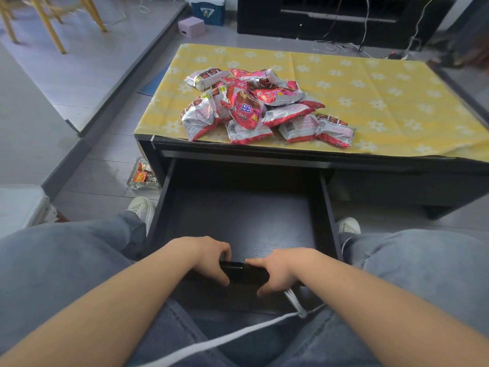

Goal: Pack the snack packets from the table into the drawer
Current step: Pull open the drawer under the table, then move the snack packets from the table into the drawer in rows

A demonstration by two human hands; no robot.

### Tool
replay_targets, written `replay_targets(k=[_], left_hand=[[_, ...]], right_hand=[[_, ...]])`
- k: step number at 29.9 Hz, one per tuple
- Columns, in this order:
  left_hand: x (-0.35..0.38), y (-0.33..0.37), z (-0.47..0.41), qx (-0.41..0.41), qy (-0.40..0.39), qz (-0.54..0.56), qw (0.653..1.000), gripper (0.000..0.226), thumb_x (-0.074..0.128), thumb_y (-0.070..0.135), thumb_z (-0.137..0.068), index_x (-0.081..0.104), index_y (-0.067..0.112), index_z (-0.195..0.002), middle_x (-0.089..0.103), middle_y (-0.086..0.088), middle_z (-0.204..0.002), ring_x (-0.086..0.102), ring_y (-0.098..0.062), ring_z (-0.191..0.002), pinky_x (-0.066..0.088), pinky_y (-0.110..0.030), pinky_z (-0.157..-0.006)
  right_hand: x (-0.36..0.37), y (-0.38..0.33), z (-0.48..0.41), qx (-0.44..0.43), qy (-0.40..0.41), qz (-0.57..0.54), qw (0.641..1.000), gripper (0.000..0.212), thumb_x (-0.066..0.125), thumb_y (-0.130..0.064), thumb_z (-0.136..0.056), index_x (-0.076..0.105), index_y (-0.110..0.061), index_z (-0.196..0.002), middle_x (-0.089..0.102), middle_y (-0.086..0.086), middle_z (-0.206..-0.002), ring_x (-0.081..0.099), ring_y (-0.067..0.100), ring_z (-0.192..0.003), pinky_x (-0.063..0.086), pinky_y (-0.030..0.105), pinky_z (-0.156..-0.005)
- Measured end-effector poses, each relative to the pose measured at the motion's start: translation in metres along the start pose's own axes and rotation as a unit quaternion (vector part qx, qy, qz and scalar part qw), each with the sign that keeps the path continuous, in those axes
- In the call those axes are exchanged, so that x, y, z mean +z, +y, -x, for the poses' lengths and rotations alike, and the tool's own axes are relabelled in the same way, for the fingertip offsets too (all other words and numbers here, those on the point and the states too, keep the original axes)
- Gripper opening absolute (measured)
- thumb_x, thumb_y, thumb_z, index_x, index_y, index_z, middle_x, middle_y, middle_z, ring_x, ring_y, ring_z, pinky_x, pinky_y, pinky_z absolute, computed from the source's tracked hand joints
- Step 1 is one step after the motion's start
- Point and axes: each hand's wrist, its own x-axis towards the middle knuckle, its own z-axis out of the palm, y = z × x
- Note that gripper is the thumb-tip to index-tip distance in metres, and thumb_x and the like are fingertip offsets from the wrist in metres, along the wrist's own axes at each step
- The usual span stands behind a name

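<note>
Hands grip the front edge of the pulled-out drawer point(246, 221): left hand point(209, 256) and right hand point(280, 268) side by side, fingers curled over it, thumbs on its outer face. Snack packets point(254, 107) lie heaped on the yellow flowered cloth point(383, 102) covering the surface, just behind the drawer. Grey tiled floor point(105, 165), a glass dish point(143, 177) near the left shoe point(141, 207), a dark cabinet point(344, 19) beyond.

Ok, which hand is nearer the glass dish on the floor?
Left. The left hand grips the drawer front, toward the dish; the right hand grips it further right, beyond the left.
</note>
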Motion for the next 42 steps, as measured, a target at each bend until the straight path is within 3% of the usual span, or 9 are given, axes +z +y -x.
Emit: replay_targets(k=[6, 12, 16, 21, 24, 26, 33, 42], left_hand=[[-0.001, 0.004, 0.002, 0.0, -0.009, -0.004, 1.0, 0.062, 0.077, 0.066, -0.069, 0.054, 0.043, -0.123, 0.058, 0.009, -0.108, 0.059, -0.017, -0.094, 0.046, -0.032, -0.076], [0.001, 0.006, 0.004, -0.007, 0.002, 0.0, 1.0, 0.059, 0.071, 0.068, -0.076, 0.055, 0.041, -0.127, 0.056, 0.008, -0.113, 0.056, -0.018, -0.101, 0.044, -0.033, -0.083], [-0.011, 0.005, 0.006, -0.02, 0.029, 0.007, 0.999, 0.059, 0.061, 0.069, -0.084, 0.06, 0.036, -0.133, 0.06, 0.005, -0.135, 0.058, -0.02, -0.12, 0.047, -0.036, -0.102], [-0.019, -0.003, 0.005, -0.02, 0.155, 0.016, 0.988, 0.062, 0.057, 0.061, -0.093, 0.05, 0.031, -0.147, 0.054, -0.006, -0.143, 0.056, -0.027, -0.129, 0.047, -0.037, -0.106], [-0.023, -0.01, 0.002, -0.02, 0.199, 0.053, 0.978, 0.067, 0.058, 0.058, -0.094, 0.042, 0.031, -0.153, 0.048, -0.007, -0.148, 0.056, -0.029, -0.128, 0.047, -0.04, -0.106], [-0.027, -0.011, 0.002, -0.02, 0.23, 0.064, 0.971, 0.07, 0.059, 0.057, -0.094, 0.037, 0.032, -0.156, 0.043, -0.008, -0.151, 0.057, -0.031, -0.127, 0.05, -0.044, -0.104], [-0.039, -0.008, -0.006, -0.008, 0.335, 0.036, 0.942, 0.07, 0.058, 0.053, -0.094, 0.032, 0.036, -0.157, 0.036, -0.004, -0.16, 0.048, -0.031, -0.137, 0.052, -0.051, -0.099], [-0.096, -0.004, -0.022, 0.016, 0.438, 0.083, 0.895, 0.066, 0.062, 0.044, -0.092, 0.041, 0.034, -0.154, 0.039, -0.001, -0.158, 0.047, -0.031, -0.139, 0.05, -0.052, -0.103]], right_hand=[[-0.002, 0.0, 0.002, -0.007, -0.014, -0.008, 1.0, 0.093, 0.063, -0.068, -0.086, 0.006, -0.055, -0.159, 0.054, 0.004, -0.147, 0.055, 0.029, -0.126, 0.048, 0.042, -0.1], [0.003, 0.0, 0.0, 0.009, -0.004, -0.005, 1.0, 0.091, 0.061, -0.068, -0.086, 0.007, -0.056, -0.158, 0.052, 0.006, -0.149, 0.054, 0.03, -0.128, 0.048, 0.045, -0.104], [-0.001, 0.003, -0.005, 0.043, 0.012, -0.029, 0.999, 0.093, 0.052, -0.082, -0.082, 0.005, -0.056, -0.158, 0.04, 0.011, -0.161, 0.044, 0.036, -0.143, 0.04, 0.048, -0.113], [-0.008, 0.005, -0.016, 0.063, 0.145, -0.045, 0.986, 0.085, 0.043, -0.072, -0.095, -0.004, -0.045, -0.161, 0.036, 0.012, -0.163, 0.042, 0.039, -0.143, 0.041, 0.053, -0.11], [-0.012, 0.006, -0.025, 0.097, 0.211, -0.034, 0.972, 0.082, 0.04, -0.067, -0.098, -0.012, -0.048, -0.158, 0.013, 0.005, -0.172, 0.02, 0.036, -0.154, 0.03, 0.072, -0.109], [-0.016, 0.007, -0.027, 0.107, 0.247, -0.029, 0.963, 0.083, 0.04, -0.066, -0.099, -0.016, -0.047, -0.158, 0.004, 0.004, -0.173, 0.008, 0.036, -0.157, 0.023, 0.076, -0.111], [-0.04, 0.008, -0.036, 0.087, 0.335, -0.027, 0.938, 0.085, 0.046, -0.06, -0.1, -0.011, -0.041, -0.16, -0.001, 0.008, -0.173, -0.001, 0.038, -0.158, 0.021, 0.074, -0.114], [-0.117, 0.031, -0.04, 0.068, 0.447, -0.035, 0.891, 0.079, 0.051, -0.052, -0.099, 0.007, -0.034, -0.162, 0.008, 0.012, -0.172, -0.008, 0.038, -0.158, 0.025, 0.068, -0.117]])
